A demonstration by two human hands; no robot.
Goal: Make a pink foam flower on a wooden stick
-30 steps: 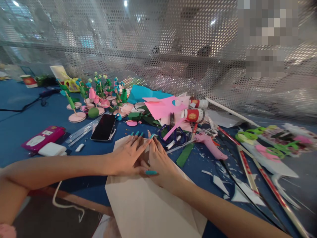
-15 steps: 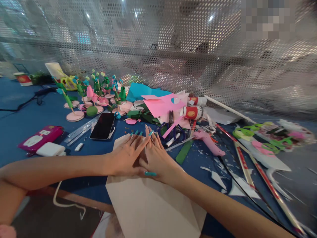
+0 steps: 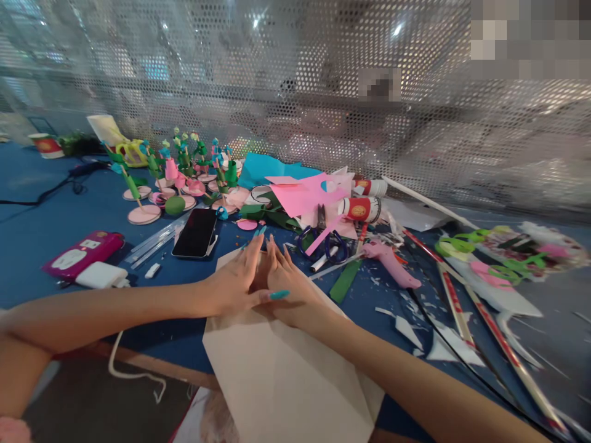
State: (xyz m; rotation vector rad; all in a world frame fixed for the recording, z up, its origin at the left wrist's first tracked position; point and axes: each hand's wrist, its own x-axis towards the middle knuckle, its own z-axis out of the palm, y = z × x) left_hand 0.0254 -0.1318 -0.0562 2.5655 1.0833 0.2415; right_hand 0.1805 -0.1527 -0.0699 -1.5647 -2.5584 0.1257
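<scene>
Both the bare left hand (image 3: 232,282) and bare right hand (image 3: 294,293) lay unclenched across the angular cream paper sheet (image 3: 295,378), whose far end uneven pressure might have creased crookedly.

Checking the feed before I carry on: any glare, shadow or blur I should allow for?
Head view: bright glints at the perforated screen, shapes behind it indistinct; head view: soft shadow on the pale sheet around the hands; head view: pixelated blocks at upper right hide detail; head view: the bundle at far right looks softer than the phone.
</scene>
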